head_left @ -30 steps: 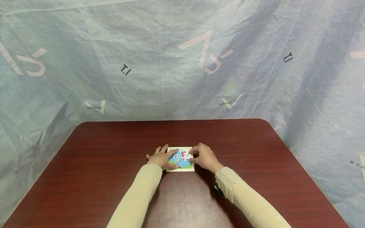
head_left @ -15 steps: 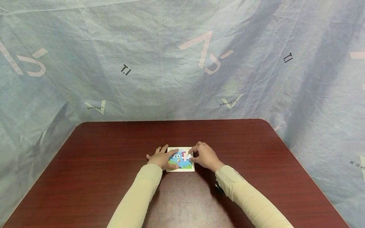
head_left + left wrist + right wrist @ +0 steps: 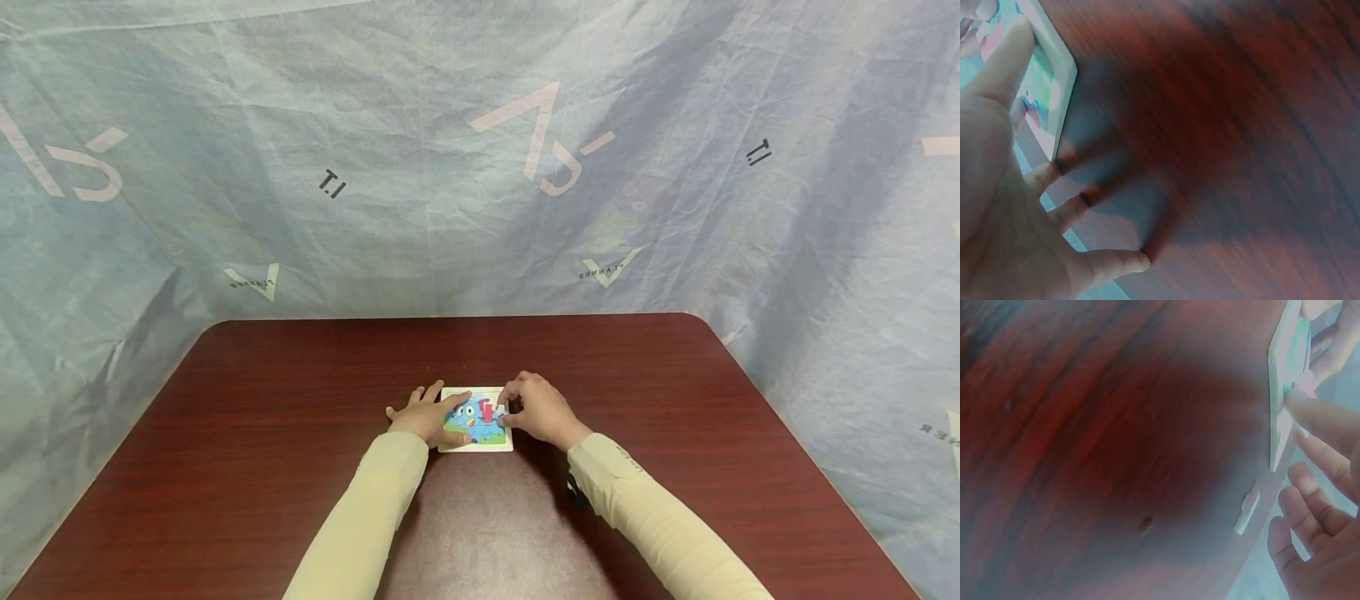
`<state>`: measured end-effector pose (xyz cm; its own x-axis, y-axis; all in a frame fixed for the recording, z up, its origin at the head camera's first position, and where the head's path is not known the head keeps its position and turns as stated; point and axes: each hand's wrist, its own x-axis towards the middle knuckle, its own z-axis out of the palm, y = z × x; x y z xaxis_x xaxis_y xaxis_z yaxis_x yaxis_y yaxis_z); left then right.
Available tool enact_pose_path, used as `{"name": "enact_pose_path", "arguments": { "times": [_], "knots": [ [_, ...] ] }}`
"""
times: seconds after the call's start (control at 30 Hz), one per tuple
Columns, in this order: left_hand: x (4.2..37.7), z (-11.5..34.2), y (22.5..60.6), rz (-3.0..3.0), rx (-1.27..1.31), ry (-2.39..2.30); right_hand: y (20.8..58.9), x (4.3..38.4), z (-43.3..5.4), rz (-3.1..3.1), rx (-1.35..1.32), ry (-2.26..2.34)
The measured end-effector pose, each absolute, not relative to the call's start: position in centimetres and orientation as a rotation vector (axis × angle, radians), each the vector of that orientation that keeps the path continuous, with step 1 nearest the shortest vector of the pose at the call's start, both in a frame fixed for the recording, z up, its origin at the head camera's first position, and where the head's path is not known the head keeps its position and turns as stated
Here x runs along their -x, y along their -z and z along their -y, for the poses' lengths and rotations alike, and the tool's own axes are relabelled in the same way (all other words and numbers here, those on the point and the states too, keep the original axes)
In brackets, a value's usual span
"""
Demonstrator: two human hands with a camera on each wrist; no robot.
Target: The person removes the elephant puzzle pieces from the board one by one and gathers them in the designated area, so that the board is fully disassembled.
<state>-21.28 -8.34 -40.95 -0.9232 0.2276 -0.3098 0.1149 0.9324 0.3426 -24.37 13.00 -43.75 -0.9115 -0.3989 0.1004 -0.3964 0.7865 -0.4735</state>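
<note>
A small jigsaw puzzle (image 3: pixel 471 425) in a pale frame (image 3: pixel 474 449) lies on the table, its picture a blue cartoon creature over green. My left hand (image 3: pixel 422 418) is spread over its left side, thumb and index finger on the board, the other fingers on the table beyond the frame. At the right edge, my right hand (image 3: pixel 542 412) pinches a puzzle piece with thumb and index finger, mostly hidden behind the fingertips. A pink part (image 3: pixel 487 412) of the picture shows beside them. In the right wrist view the other fingers of that hand are loosely curled.
A loose puzzle piece (image 3: pixel 1248 511) lies on the table near the frame, under the right hand. The dark red wooden table (image 3: pixel 300 500) spreads out all around. A grey printed cloth (image 3: pixel 420 208) hangs behind its far edge.
The patch beside my right fingertips has turned from pale, glossy pink to a deeper red-pink, with the piece there shifted slightly. The left hand stays in place.
</note>
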Motion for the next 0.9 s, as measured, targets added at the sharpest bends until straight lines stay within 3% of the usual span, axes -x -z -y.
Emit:
{"name": "enact_pose_path", "arguments": {
  "times": [0.9],
  "knots": [
    [21.28, 8.31, 40.99, -2.73, -0.242, -0.447, 43.77, 24.03, -13.64, -3.055, 0.777, 0.616]
  ]
}}
